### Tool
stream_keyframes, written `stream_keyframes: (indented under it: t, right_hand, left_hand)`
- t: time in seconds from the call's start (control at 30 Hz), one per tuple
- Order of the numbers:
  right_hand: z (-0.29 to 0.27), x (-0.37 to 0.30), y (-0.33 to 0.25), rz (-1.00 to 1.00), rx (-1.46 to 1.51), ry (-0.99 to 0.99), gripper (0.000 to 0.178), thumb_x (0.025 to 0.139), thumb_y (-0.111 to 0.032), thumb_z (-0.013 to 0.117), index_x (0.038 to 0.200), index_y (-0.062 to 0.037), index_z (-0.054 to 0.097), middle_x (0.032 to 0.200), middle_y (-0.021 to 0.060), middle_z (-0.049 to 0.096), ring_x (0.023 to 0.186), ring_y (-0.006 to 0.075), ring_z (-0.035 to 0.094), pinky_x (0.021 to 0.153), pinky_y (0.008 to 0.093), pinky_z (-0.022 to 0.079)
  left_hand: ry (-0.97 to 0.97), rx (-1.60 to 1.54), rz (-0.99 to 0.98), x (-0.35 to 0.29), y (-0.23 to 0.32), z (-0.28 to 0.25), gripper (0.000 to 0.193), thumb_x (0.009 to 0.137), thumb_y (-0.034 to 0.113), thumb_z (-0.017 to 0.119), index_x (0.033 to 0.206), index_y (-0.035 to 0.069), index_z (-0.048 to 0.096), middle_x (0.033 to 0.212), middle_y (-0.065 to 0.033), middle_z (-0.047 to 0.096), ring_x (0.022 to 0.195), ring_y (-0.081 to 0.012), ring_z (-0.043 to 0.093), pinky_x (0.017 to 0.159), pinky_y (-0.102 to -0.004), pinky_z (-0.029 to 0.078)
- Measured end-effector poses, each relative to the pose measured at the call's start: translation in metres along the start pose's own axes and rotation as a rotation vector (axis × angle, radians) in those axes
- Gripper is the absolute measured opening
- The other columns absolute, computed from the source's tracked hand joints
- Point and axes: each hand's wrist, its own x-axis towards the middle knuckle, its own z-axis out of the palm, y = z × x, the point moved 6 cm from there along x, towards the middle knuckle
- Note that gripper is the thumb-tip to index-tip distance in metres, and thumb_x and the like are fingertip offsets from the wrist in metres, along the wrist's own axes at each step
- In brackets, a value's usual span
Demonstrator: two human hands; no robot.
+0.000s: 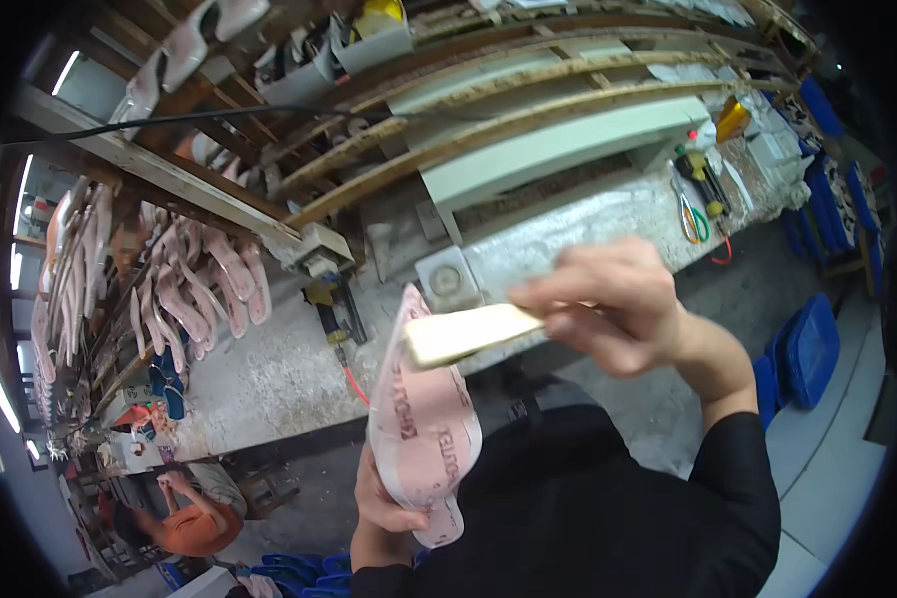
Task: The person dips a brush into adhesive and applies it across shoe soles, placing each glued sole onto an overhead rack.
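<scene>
My left hand (389, 506) grips the lower end of a pink insole (424, 424) with dark print on it and a pale rim. The insole is tilted upright, its pointed end away from me. In my right hand (613, 309), the fingers are closed round a flat brush (468, 334) with a broad pale head. Its tip lies over the upper part of the insole; whether it touches the surface I cannot tell. The right hand hides most of the brush's handle.
Beyond my hands runs a worn workbench (269, 379). On it are a square white dish (448, 279), a hand tool with a red hose (329, 314), scissors (690, 217) and another hand tool (706, 181). Pink insoles (194, 289) hang at left. A person in orange (194, 528) sits lower left.
</scene>
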Motion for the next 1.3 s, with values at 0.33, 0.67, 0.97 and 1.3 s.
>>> stream_keyframes:
  t: [0.33,0.67,0.97,1.3]
  right_hand:
    - [0.012,-0.026,0.003,0.076,0.198,-0.302,0.02,0.09,-0.006,0.072,0.109,-0.0028,0.076,0.076,0.0111,0.073,0.058,0.0191,0.067,0.051,0.032,0.051]
    - [0.015,-0.029,0.002,0.071,0.047,-0.289,0.022,0.086,-0.004,0.074,0.108,-0.0034,0.076,0.067,0.0055,0.065,0.051,0.0177,0.061,0.045,0.0329,0.044]
    - [0.023,-0.011,0.028,0.1,-0.224,-0.129,0.021,0.085,-0.004,0.074,0.106,-0.0034,0.075,0.071,0.0107,0.069,0.059,0.0211,0.068,0.051,0.0319,0.049]
    - [0.033,-0.028,0.003,0.008,-0.012,-0.371,0.025,0.085,-0.007,0.075,0.109,-0.0017,0.075,0.069,0.008,0.067,0.05,0.0175,0.063,0.044,0.0309,0.045]
  left_hand:
    - [0.017,-0.121,0.1,0.038,-0.014,0.023,0.119,0.047,0.01,0.083,0.15,-0.014,0.029,0.144,-0.0301,0.049,0.134,-0.0417,0.051,0.115,-0.058,0.039]
    - [0.026,-0.08,0.061,0.043,-0.02,0.027,0.12,0.052,0.017,0.084,0.155,-0.006,0.026,0.143,-0.0242,0.051,0.133,-0.035,0.053,0.112,-0.0405,0.04]
    - [0.0,0.216,0.008,0.033,-0.009,0.041,0.12,0.052,0.013,0.082,0.157,-0.003,0.024,0.139,-0.0151,0.052,0.128,-0.0247,0.053,0.108,-0.0347,0.041]
    - [0.072,0.142,0.074,0.034,-0.015,0.025,0.117,0.05,0.016,0.077,0.155,-0.004,0.027,0.128,-0.027,0.058,0.103,-0.0329,0.064,0.082,-0.0401,0.055]
